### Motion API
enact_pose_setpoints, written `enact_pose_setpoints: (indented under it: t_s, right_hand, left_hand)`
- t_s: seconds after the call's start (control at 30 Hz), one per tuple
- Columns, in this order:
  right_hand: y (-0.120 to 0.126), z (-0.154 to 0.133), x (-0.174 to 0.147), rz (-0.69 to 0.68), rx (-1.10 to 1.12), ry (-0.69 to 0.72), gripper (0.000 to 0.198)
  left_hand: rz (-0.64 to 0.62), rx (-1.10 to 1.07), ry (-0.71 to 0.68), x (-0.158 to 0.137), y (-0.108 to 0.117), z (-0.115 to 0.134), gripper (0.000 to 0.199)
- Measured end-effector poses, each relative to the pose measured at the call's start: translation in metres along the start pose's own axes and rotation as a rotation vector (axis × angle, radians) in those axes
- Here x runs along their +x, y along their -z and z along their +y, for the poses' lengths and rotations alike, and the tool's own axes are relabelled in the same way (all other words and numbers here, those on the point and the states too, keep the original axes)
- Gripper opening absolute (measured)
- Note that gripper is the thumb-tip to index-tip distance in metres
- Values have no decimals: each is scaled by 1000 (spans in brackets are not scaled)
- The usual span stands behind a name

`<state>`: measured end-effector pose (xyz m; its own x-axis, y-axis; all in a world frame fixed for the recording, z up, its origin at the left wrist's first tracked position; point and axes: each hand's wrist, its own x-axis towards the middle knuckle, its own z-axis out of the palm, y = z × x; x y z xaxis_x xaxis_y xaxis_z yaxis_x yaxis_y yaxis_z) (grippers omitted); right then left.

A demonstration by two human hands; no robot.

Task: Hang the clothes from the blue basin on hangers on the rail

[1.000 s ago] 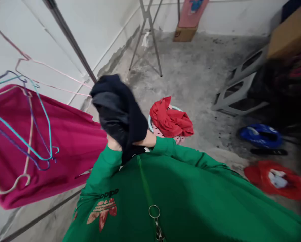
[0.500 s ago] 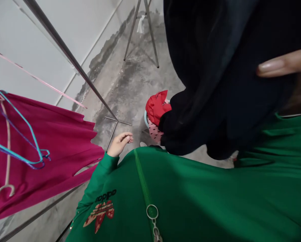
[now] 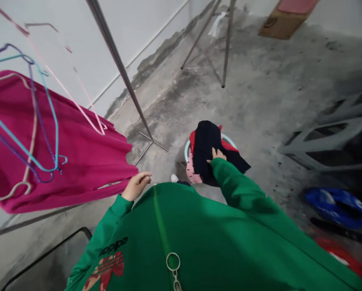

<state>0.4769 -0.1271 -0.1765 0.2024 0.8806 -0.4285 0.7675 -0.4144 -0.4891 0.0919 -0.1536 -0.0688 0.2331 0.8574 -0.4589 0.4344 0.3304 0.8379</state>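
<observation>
My right hand [image 3: 217, 155] is low over a round basin [image 3: 186, 150] with a pale blue rim, its fingers bent on a dark navy garment [image 3: 205, 139]. The garment lies over the basin, and one end hangs past the right side of the rim. Red cloth [image 3: 228, 143] and pink cloth with black marks [image 3: 190, 171] show beneath it. My left hand [image 3: 137, 185] hangs at my left side beside a magenta garment [image 3: 78, 149], its fingers curled together and nothing visible in them.
Blue [image 3: 56, 133], purple, white and pink hangers are at the left by a metal pole [image 3: 120, 66]. Other rack legs [image 3: 227, 52] and a cardboard box [image 3: 282, 24] stand farther off. Grey plastic stools [image 3: 329, 137] and a blue item [image 3: 335, 206] are at the right.
My right hand has come down from close before the camera, bringing the dark garment onto the basin. My view has shifted right, and my left hand stays at my side.
</observation>
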Motion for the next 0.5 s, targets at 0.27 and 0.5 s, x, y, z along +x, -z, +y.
enact_pose_setpoints:
  t_s: [0.27, 0.5]
  right_hand:
    - [-57, 60, 59, -82, -349, -190, 70]
    - [-47, 79, 100, 186, -237, 118, 50]
  left_hand:
    - [-161, 78, 20, -93, 60, 9, 48]
    - [674, 89, -25, -199, 164, 22, 35]
